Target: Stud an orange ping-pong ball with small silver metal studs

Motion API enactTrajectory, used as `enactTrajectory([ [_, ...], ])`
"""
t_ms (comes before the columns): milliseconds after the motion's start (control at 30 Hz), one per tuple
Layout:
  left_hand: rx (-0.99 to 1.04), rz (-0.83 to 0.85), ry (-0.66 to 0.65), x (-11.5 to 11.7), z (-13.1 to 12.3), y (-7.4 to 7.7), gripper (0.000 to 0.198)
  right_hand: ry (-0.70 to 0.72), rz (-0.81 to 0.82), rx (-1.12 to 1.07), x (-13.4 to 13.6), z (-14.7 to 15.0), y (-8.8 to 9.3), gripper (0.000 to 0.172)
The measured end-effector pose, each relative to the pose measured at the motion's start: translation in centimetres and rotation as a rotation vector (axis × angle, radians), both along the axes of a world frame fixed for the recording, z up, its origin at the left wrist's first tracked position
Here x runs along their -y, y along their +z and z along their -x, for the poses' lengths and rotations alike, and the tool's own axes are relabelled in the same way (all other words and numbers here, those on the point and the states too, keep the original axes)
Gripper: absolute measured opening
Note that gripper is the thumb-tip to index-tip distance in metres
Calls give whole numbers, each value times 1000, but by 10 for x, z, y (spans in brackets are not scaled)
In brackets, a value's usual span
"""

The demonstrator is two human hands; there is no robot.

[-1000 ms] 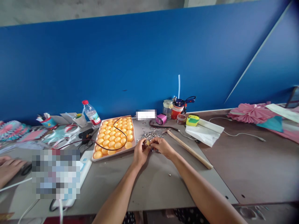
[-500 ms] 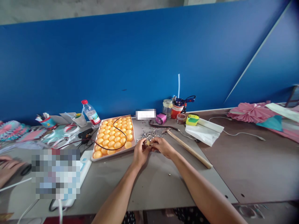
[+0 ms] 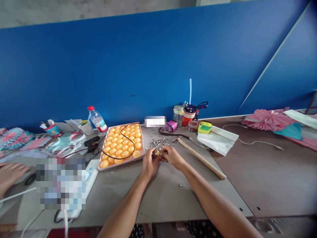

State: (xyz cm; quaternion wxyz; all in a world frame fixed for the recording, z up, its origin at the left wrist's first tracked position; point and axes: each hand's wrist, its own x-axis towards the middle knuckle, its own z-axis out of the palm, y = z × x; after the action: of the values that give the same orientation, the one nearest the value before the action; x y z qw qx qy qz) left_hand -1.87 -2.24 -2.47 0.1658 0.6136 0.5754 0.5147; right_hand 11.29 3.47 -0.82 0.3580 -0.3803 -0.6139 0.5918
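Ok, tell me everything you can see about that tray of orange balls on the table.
The tray is white, shallow and rectangular, plastic by its look, lying flat on the grey table, angled slightly. Rows of glossy orange balls fill it. A dark cable loops across the balls. It sits left of the left hand and before the water bottle; no hand touches it.
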Motion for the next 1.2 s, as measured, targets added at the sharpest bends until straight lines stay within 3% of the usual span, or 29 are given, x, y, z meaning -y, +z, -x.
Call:
enactTrajectory([
  [200, 86, 13, -4, -1, -2, -1, 37, -15, -9, -16, -1, -1, 4, 6],
  [300, 148, 23, -37, -3, -3, -2, 40, -4, -101, 40, -7, -10, 9, 13],
  [467, 107, 3, -1, -3, -1, 2, 40, -194, -490, 525, -18, -27, 9, 16],
  [567, 62, -27, 51, -3, -1, 5, 36, -144, -564, 896, -17, -30, 6, 23],
  [633, 41, -35, 56, -3, -1, 6, 35, -81, -554, 997, -15, -29, 5, 22],
  [767, 19, -32, 42, -3, -3, 6, 34, -79, -553, 955, -13, -26, 4, 12],
  [933, 21, -17, 57, -2, -3, 7, 34, -103, -589, 869, -12, -23, 1, 14],
  [1200, 13, -22, 53, -3, -2, 6, 38, -246, -547, 592, -19, -21, 1, 12],
])
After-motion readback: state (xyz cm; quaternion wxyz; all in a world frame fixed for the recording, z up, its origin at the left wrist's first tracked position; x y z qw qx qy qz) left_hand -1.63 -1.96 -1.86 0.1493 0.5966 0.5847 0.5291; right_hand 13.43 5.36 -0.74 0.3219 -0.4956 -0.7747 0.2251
